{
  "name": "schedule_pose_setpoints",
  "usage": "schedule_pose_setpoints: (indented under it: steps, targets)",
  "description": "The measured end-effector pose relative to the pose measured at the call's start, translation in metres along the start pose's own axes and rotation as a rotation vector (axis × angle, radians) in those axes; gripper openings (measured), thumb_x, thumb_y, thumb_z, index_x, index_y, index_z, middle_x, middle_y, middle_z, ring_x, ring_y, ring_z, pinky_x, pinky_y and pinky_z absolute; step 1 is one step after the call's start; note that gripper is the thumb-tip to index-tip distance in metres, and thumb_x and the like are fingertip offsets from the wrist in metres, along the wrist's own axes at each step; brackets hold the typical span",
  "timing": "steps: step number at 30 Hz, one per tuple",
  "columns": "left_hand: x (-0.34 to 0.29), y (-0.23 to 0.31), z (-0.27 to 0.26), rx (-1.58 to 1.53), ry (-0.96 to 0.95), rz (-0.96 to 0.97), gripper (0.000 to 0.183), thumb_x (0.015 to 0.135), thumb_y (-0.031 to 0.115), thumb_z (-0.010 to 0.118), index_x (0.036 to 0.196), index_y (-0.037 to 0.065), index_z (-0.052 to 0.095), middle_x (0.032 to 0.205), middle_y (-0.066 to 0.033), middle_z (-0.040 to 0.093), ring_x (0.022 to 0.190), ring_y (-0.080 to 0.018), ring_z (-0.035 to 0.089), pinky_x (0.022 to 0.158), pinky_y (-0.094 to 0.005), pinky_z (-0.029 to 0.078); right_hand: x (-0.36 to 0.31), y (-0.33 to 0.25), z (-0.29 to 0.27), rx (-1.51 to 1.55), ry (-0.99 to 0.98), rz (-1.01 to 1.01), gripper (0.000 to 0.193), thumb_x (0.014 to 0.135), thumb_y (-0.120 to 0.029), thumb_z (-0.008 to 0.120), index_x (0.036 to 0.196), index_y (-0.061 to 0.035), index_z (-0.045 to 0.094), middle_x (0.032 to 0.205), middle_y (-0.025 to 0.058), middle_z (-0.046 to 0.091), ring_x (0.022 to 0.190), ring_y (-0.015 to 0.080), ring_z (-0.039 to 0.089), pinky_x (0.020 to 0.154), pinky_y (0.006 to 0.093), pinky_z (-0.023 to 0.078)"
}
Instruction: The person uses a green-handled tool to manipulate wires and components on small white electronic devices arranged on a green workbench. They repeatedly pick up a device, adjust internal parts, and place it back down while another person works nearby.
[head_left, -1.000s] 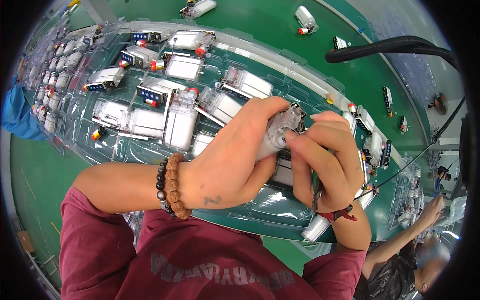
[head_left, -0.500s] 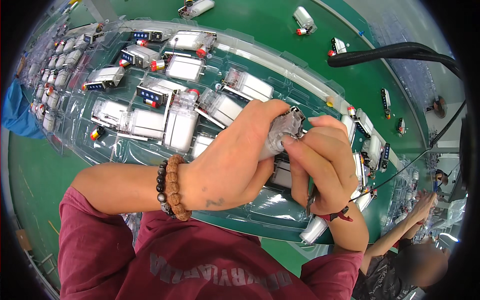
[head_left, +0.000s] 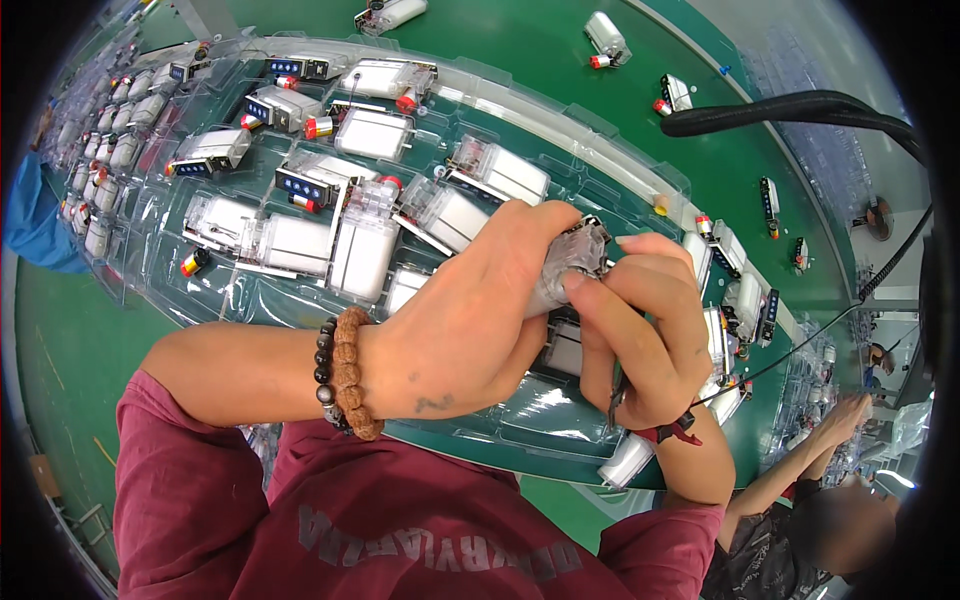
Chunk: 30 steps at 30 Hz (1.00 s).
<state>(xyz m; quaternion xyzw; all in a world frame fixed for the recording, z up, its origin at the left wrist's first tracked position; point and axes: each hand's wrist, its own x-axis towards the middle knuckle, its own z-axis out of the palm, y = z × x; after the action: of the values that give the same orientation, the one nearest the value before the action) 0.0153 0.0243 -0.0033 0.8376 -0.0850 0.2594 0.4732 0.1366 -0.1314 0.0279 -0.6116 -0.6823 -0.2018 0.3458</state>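
Note:
My left hand [head_left: 470, 320] is wrapped round a white unit with a clear plastic end [head_left: 575, 258], a small dark circuit part at its tip. At that clear end my right hand [head_left: 650, 335] is closed, thumb and forefinger pressed against the housing; whatever they pinch is too small or hidden to make out. A thin dark piece [head_left: 617, 392] shows below the right hand's curled fingers, its kind unclear. Beneath both hands lies a clear plastic tray [head_left: 520, 420] of similar white units [head_left: 362, 250], some with small circuit boards and red-and-yellow cylinders attached.
More units [head_left: 608, 40] stand on the green table [head_left: 540, 60] beyond the tray. A thick black cable [head_left: 790, 105] arches in at the right, and a thin cord [head_left: 790, 350] runs to my right wrist. Stacked trays [head_left: 110, 150] are at left. Another person [head_left: 800, 520] works at lower right.
Both hands keep nearly the same hold on the unit, with only a slight shift. The view has moved very little, and the other person's arm has shifted slightly.

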Motion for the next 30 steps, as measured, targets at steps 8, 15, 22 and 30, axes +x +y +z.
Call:
schedule_pose_setpoints:
  steps: [8,15,22,30]
  targets:
    - [0.0,0.007,-0.003,-0.025,-0.045,-0.131,0.066,0.077,-0.011,0.056,0.139,-0.005,0.035,0.119,-0.0238,0.051,0.104,-0.0395,0.056,0.093,-0.0412,0.046,0.0,-0.001,0.002,-0.025,0.001,0.0,0.045,0.057,-0.008,0.068,0.101,0.0005,0.073,0.088,0.0093,0.061,0.078,0.0252,0.061,0.078,0.0455,0.053]
    - [-0.002,0.008,-0.003,-0.014,-0.079,-0.198,0.066,0.077,-0.012,0.056,0.139,-0.005,0.033,0.121,-0.0259,0.049,0.109,-0.0428,0.054,0.096,-0.0435,0.044,0.002,-0.003,0.002,0.006,-0.046,0.061,0.043,0.058,-0.003,0.071,0.101,-0.0022,0.073,0.089,0.0083,0.061,0.077,0.0245,0.06,0.079,0.0462,0.052]
    - [-0.003,0.008,-0.002,-0.004,-0.06,-0.231,0.066,0.08,-0.012,0.056,0.14,-0.005,0.03,0.12,-0.0279,0.049,0.109,-0.0437,0.054,0.096,-0.0443,0.044,0.0,-0.006,0.007,0.096,-0.034,0.145,0.05,0.055,0.003,0.072,0.104,-0.0019,0.074,0.085,0.0061,0.053,0.076,0.0225,0.056,0.079,0.0456,0.052]
    - [-0.003,0.008,-0.003,0.047,-0.047,-0.192,0.064,0.081,-0.011,0.054,0.14,-0.006,0.03,0.12,-0.0269,0.05,0.108,-0.0422,0.055,0.096,-0.0433,0.045,-0.002,-0.007,0.011,0.138,0.025,0.148,0.049,0.057,0.01,0.074,0.106,0.0002,0.073,0.085,0.0063,0.051,0.075,0.0234,0.056,0.077,0.0424,0.053]
